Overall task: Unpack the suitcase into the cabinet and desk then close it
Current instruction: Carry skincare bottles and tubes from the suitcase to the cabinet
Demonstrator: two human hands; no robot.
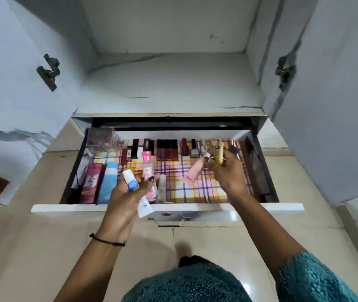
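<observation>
The left hand (125, 199) grips a white tube (129, 178), fingers curled round it, above the front left of the open drawer (282, 207). The right hand (228, 174) pinches a yellow tube (219, 152) and a pink tube (194, 174) over the drawer's right half. Lipsticks (167, 149) are lined up along the drawer's back wall, below the cabinet shelf (173, 83).

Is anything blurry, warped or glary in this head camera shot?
Head view: wide-angle lens bows the cabinet doors and drawer front; the right hand with its pink tube is slightly blurred, the left hand with white tube sharper; floor tiles show glare.
</observation>
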